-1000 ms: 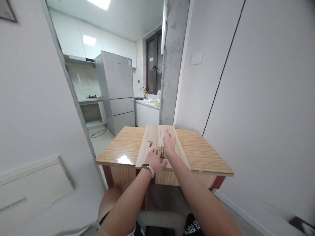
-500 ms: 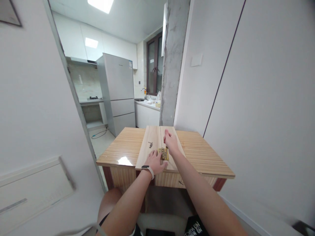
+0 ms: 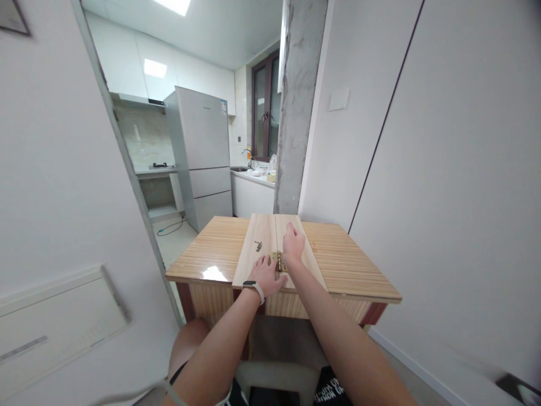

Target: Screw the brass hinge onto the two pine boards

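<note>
Two pale wooden boards [image 3: 261, 225] lie side by side on the table, a narrow seam between them. A brass hinge [image 3: 279, 261] straddles that seam near the front. My left hand [image 3: 266, 274] rests flat on the boards with its fingers spread, the fingertips at the hinge's left leaf. Above the hinge's right leaf, my right hand [image 3: 293, 243] is closed in a fist. Whatever it grips is hidden by the hand and wrist. A small heap of screws [image 3: 258, 246] sits on the left board, beyond my left hand.
The striped wooden table [image 3: 355, 265] extends to both sides of the boards. A white wall [image 3: 443, 197] stands close on the right, and a wall panel is low on the left. Behind the table are a grey fridge [image 3: 203, 135] and a kitchen counter with a sink.
My right fist has turned over and shifted slightly, now covering more of the hinge's right leaf. My left hand stays in place on the boards. The view has tilted a little.
</note>
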The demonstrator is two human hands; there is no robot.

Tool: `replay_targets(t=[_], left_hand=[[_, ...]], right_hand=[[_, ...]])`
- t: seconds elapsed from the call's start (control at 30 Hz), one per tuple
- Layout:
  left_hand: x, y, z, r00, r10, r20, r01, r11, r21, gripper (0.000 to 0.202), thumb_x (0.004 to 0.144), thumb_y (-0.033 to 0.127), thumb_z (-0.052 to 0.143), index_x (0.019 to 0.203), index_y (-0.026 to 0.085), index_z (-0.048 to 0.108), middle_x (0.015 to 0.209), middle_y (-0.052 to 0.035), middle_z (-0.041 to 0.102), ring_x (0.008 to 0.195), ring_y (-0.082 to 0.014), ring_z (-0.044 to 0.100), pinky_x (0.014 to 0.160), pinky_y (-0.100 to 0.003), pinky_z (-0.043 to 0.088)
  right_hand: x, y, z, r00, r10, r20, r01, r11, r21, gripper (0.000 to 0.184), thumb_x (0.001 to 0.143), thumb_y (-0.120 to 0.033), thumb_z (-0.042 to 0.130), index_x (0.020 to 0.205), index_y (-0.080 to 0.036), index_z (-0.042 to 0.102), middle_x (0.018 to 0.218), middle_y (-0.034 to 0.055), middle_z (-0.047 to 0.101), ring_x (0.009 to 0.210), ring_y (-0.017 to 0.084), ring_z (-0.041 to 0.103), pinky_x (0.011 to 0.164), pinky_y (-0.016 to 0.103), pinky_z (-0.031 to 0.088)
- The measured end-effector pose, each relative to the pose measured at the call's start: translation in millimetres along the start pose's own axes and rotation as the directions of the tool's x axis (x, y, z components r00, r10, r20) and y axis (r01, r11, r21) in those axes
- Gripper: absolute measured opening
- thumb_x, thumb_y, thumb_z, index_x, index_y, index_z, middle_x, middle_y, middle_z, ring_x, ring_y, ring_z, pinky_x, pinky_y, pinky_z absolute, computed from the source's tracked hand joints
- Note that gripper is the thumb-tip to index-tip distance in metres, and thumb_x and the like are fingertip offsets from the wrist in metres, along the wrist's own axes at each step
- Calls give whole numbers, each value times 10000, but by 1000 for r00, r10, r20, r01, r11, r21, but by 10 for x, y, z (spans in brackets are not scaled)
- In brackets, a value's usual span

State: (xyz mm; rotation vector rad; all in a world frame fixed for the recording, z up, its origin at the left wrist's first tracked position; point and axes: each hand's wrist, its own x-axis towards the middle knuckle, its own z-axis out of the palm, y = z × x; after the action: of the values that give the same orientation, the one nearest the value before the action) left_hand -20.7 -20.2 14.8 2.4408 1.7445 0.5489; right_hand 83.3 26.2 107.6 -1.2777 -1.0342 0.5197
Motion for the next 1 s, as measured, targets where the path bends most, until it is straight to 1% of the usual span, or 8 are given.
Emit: replay_targets(t=[0.13, 0.23, 0.3, 0.4, 0.5, 0.57, 0.73, 1.0], left_hand=[[-1, 4, -5, 1000, -5, -3, 5, 1000, 1, 693, 915, 661, 405, 1465, 245, 478, 1518, -132, 453, 1441, -364, 332, 1181, -514, 273], [-3, 7, -5, 1000, -7, -5, 7, 1000, 6, 705, 912, 674, 403, 1461, 238, 483, 1512, -140, 456, 1436, -372, 335, 1173, -519, 281], [-5, 15, -7, 1000, -6, -12, 6, 1000, 8, 709, 912, 680, 401, 1460, 238, 484, 1502, -144, 462, 1430, -376, 338, 1166, -524, 285], [-8, 31, -20, 1000, -11, -4, 11, 1000, 13, 709, 911, 680, 405, 1460, 237, 481, 1499, -146, 463, 1423, -376, 343, 1167, -527, 283], [-12, 38, -37, 1000, -16, 7, 16, 1000, 23, 683, 912, 660, 412, 1449, 245, 490, 1495, -137, 471, 1421, -368, 349, 1179, -524, 270], [-12, 33, -44, 1000, -8, 9, 8, 1000, 28, 650, 906, 620, 439, 1432, 243, 506, 1491, -134, 477, 1420, -364, 353, 1184, -522, 268], [-5, 12, -45, 999, 6, 39, -7, 1000, 21, 639, 868, 530, 508, 1432, 230, 509, 1520, -139, 453, 1440, -366, 324, 1194, -527, 260], [-6, 8, -9, 1000, 4, -3, -4, 1000, 7, 691, 916, 660, 388, 1439, 222, 501, 1509, -151, 452, 1433, -374, 326, 1179, -528, 266]], right_hand=[[60, -8, -56, 960, -38, 278, 39, 999, 2, 526, 909, -582, 507, 516, -260, 369, 458, -42, 363, 485, 132, 339, 496, 293, 266], [115, -35, -128, 710, -86, 699, 78, 996, 44, 554, 874, -581, 581, 476, -240, 403, 421, -55, 354, 444, 107, 306, 489, 279, 253], [134, -53, -145, 591, -84, 802, 53, 996, 65, 576, 886, -609, 565, 477, -239, 399, 415, -60, 344, 431, 101, 285, 481, 274, 237], [103, -60, -91, 689, -75, 720, 49, 997, 57, 617, 934, -679, 447, 496, -247, 391, 430, -45, 369, 443, 116, 329, 493, 277, 261], [8, -41, 10, 892, -156, 424, 180, 983, -16, 625, 971, -694, 361, 549, -243, 454, 511, 2, 490, 527, 155, 449, 549, 294, 310], [-68, -24, 65, 962, -184, 201, 198, 979, -52, 600, 986, -685, 339, 593, -248, 460, 557, 13, 521, 568, 175, 474, 566, 306, 311], [-197, -43, 99, 994, -113, -15, 112, 994, -13, 552, 1004, -671, 298, 642, -267, 403, 579, 11, 508, 588, 185, 442, 564, 317, 310], [-79, -60, 31, 996, -87, 4, 87, 996, -9, 494, 961, -573, 422, 585, -264, 337, 518, -29, 382, 557, 151, 353, 535, 304, 268]])
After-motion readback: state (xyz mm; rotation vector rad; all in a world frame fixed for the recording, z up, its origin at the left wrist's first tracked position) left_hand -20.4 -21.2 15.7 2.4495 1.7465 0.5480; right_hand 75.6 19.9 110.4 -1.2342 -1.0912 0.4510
